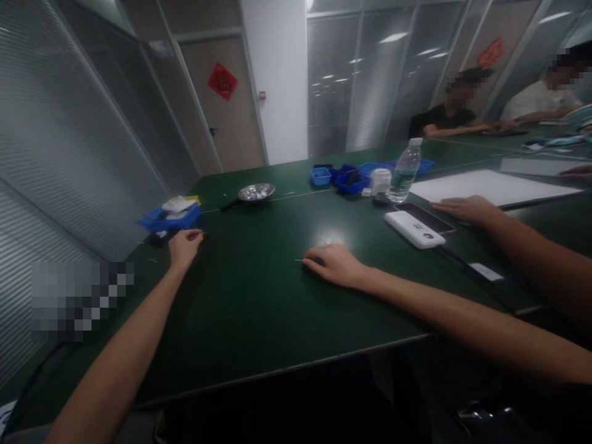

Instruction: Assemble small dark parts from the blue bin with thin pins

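Observation:
Beside a blue tray at the left of the green table, my left hand is closed in a pinch. A small dark bit shows at its fingertips, too blurred to name. My right hand rests low over the middle of the table, its fingers closed. From its fingertips a thin, pale, needle-like tip points left; the rest of that thing is hidden in the hand. Beyond and between the hands sits a metal pan with a dark handle and small pale pieces inside.
Blue bins, a white jar and a water bottle stand at the back. A white power bank with a cable and a phone lie right, near another person's hand and a white board.

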Available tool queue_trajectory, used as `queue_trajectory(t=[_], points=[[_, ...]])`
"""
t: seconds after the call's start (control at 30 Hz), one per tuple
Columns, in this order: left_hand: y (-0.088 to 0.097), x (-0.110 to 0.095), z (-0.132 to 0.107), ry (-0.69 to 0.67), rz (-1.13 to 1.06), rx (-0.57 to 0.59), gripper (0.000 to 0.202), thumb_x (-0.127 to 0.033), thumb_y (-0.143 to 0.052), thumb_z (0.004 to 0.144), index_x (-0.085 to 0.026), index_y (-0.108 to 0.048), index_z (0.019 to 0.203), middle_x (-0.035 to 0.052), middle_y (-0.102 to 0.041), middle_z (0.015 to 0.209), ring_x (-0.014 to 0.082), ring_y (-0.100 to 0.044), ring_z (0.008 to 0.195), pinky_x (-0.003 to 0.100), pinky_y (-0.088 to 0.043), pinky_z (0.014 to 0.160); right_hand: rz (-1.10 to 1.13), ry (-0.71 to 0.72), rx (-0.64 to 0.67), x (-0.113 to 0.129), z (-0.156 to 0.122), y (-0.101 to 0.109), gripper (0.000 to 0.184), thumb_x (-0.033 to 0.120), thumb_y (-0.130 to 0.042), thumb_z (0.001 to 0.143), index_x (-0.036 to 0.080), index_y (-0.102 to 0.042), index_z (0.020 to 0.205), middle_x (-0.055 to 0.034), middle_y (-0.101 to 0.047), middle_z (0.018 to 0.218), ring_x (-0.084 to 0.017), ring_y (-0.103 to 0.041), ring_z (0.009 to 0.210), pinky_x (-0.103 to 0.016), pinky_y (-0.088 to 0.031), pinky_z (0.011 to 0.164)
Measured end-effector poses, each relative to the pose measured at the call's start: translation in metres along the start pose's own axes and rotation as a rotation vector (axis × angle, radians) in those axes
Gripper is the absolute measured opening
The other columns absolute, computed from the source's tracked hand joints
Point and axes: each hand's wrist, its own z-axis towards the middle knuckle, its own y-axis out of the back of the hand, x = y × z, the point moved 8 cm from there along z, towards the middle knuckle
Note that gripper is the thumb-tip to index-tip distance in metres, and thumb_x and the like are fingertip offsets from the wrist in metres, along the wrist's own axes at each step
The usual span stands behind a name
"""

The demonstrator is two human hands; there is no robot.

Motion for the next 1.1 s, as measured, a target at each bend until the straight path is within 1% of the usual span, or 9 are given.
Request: queue_trajectory(t=[0.1,0.23,0.37,0.5,0.7,0.83,0.9,1.03,1.1], points=[[-0.003,0.004,0.004,0.004,0.057,0.025,0.034,-0.036,-0.069,0.082,-0.012,-0.081,0.104,0.0130,-0.078,0.110,0.0280,-0.073,0.096,0.034,-0.054,0.092,0.027,0.006,-0.006,0.000,0.000,0.001,0.033,0.042,-0.050,0.106,0.021,-0.073,0.117,-0.0056,-0.076,0.093,-0.018,-0.068,0.076,-0.029,-0.045,0.071],[-0.009,0.009,0.007,0.029,0.074,0.069,0.035,-0.036,-0.068,0.085,-0.014,-0.082,0.109,0.0122,-0.080,0.106,0.0281,-0.074,0.098,0.031,-0.054,0.092,0.015,0.001,-0.004,0.000,0.000,0.000,0.033,0.041,-0.050,0.106,0.020,-0.074,0.116,-0.0053,-0.076,0.090,-0.017,-0.067,0.073,-0.028,-0.043,0.068],[-0.007,0.008,0.006,0.040,0.104,0.048,0.036,-0.037,-0.067,0.088,-0.014,-0.082,0.111,0.0118,-0.080,0.106,0.0275,-0.075,0.098,0.029,-0.054,0.090,-0.005,0.008,-0.016,0.001,0.001,0.000,0.032,0.040,-0.051,0.106,0.020,-0.075,0.113,-0.0054,-0.075,0.087,-0.016,-0.065,0.069,-0.028,-0.041,0.065],[-0.006,0.006,0.004,0.059,0.102,0.057,0.034,-0.037,-0.067,0.088,-0.015,-0.082,0.110,0.0112,-0.081,0.105,0.0277,-0.075,0.098,0.029,-0.054,0.089,-0.007,0.007,-0.015,0.000,0.000,-0.001,0.032,0.041,-0.051,0.106,0.021,-0.074,0.115,-0.0048,-0.076,0.087,-0.016,-0.066,0.070,-0.028,-0.041,0.066],[-0.006,0.018,0.007,0.157,0.077,0.079,0.033,-0.039,-0.072,0.086,-0.017,-0.083,0.107,0.0092,-0.081,0.097,0.0272,-0.074,0.091,0.032,-0.054,0.090,0.001,0.004,-0.012,-0.001,0.000,-0.001,0.033,0.042,-0.050,0.106,0.020,-0.074,0.115,-0.0048,-0.075,0.087,-0.016,-0.066,0.070,-0.028,-0.042,0.067],[-0.007,0.020,0.010,0.155,0.113,0.115,0.032,-0.039,-0.071,0.087,-0.017,-0.082,0.107,0.0099,-0.081,0.101,0.0281,-0.073,0.095,0.032,-0.053,0.091,-0.012,0.002,-0.022,-0.002,0.001,-0.002,0.031,0.041,-0.052,0.105,0.021,-0.074,0.114,-0.0045,-0.076,0.088,-0.016,-0.066,0.070,-0.028,-0.041,0.066],[-0.008,0.012,0.008,0.088,0.160,0.145,0.032,-0.037,-0.066,0.090,-0.016,-0.081,0.109,0.0105,-0.080,0.104,0.0280,-0.073,0.097,0.032,-0.053,0.091,-0.009,0.006,-0.029,-0.002,0.000,-0.001,0.031,0.041,-0.053,0.105,0.021,-0.075,0.113,-0.0046,-0.076,0.088,-0.016,-0.065,0.070,-0.028,-0.041,0.066],[-0.014,-0.022,-0.007,-0.228,0.444,0.201,0.034,-0.031,-0.052,0.096,-0.013,-0.076,0.113,0.0162,-0.075,0.112,0.0305,-0.069,0.102,0.036,-0.053,0.090,-0.008,0.016,-0.028,0.000,0.000,0.001,0.031,0.040,-0.052,0.105,0.020,-0.074,0.114,-0.0050,-0.076,0.087,-0.016,-0.065,0.069,-0.028,-0.041,0.066],[-0.016,-0.035,-0.016,-0.348,0.595,0.204,0.037,-0.029,-0.046,0.098,-0.011,-0.075,0.114,0.0195,-0.071,0.114,0.0326,-0.066,0.104,0.039,-0.053,0.088,-0.018,0.016,-0.028,0.001,-0.001,0.001,0.032,0.040,-0.051,0.106,0.020,-0.074,0.115,-0.0050,-0.076,0.087,-0.016,-0.065,0.070,-0.028,-0.041,0.066]])
